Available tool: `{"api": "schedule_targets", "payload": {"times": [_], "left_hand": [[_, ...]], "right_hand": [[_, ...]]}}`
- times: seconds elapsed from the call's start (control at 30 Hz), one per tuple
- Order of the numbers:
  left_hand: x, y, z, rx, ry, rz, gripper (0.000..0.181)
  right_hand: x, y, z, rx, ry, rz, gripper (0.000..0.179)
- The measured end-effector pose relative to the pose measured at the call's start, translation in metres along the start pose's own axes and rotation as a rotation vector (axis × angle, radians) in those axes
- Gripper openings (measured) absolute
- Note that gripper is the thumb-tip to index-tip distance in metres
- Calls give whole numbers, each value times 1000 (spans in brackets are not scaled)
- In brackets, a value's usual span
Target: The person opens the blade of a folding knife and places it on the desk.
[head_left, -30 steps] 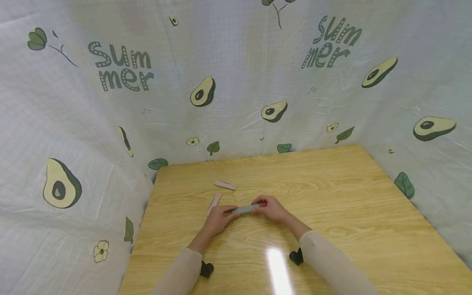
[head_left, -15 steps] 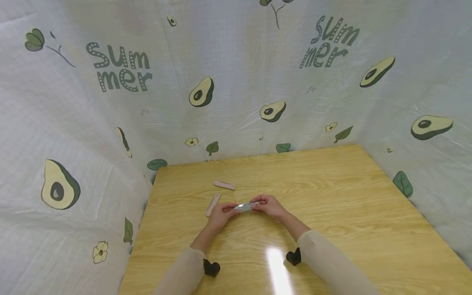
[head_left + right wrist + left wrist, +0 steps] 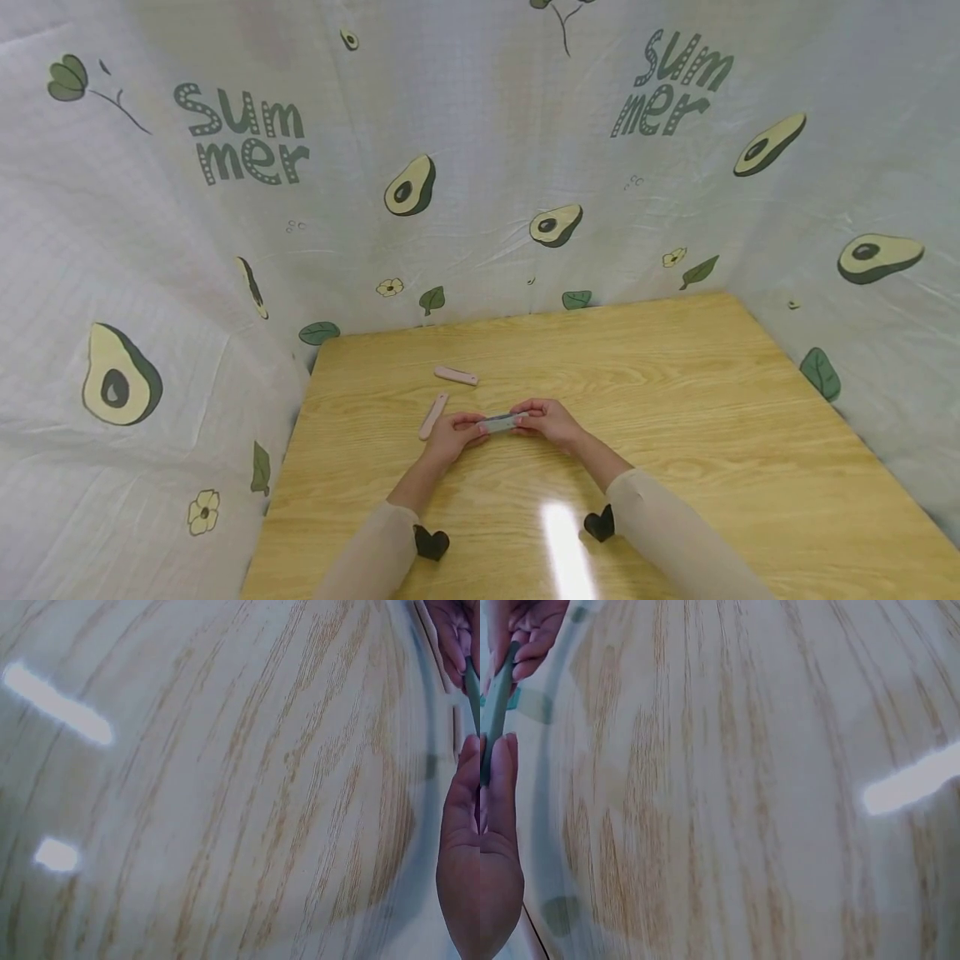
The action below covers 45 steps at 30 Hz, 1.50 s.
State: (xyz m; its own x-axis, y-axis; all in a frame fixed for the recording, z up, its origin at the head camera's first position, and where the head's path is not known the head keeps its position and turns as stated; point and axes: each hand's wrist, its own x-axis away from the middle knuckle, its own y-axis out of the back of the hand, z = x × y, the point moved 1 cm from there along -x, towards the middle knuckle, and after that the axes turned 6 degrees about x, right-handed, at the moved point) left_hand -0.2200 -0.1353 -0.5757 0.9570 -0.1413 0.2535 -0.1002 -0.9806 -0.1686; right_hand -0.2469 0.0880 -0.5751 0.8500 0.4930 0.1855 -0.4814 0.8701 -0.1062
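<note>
A slim grey-green flat bar (image 3: 500,424) is held level between both hands in the head view, low over the table. My left hand (image 3: 448,437) pinches its left end with thumb and fingers. At the other end, my right hand (image 3: 552,422) pinches it the same way. A darker band runs along the bar's far edge. In the left wrist view the bar (image 3: 496,712) is seen narrow at the left border; the right wrist view catches only a sliver of the bar (image 3: 473,686). Fingers cover both ends, so its exact kind cannot be told.
Two pale pink flat strips, each with a small hole at one end, lie on the wooden table (image 3: 637,392): one strip (image 3: 456,377) farther back, the other strip (image 3: 433,417) beside the left hand. A printed curtain (image 3: 480,167) encloses the table's back and sides.
Both hands keep hold of the bar. It has been tilted between the fingers: a bright glare crossed it half a second ago and is gone now, with a dark far edge showing.
</note>
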Motion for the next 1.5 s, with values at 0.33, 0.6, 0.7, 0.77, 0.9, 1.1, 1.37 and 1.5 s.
{"api": "schedule_targets", "payload": {"times": [0.33,0.6,0.7,0.77,0.9,1.1,1.37,1.5], "left_hand": [[0,-6,-4,24,-20,114,35],[2,-9,-6,15,16,93,29],[3,-9,-5,13,28,96,28],[3,-10,-5,21,31,96,28],[3,-12,-3,28,25,97,28],[3,-13,-3,32,39,99,28],[3,-13,-3,27,58,107,26],[3,-12,-2,30,61,120,26]], "right_hand": [[-1,-10,6,95,-33,26,33],[1,-14,12,104,-46,-3,22],[-1,-15,13,201,-53,-42,19],[-3,-17,14,254,-62,-63,20],[-4,-20,17,284,-92,-74,18],[-4,-21,17,297,-71,-84,19],[-4,-24,13,311,-29,-144,22],[-4,-27,13,308,-27,-228,22]]}}
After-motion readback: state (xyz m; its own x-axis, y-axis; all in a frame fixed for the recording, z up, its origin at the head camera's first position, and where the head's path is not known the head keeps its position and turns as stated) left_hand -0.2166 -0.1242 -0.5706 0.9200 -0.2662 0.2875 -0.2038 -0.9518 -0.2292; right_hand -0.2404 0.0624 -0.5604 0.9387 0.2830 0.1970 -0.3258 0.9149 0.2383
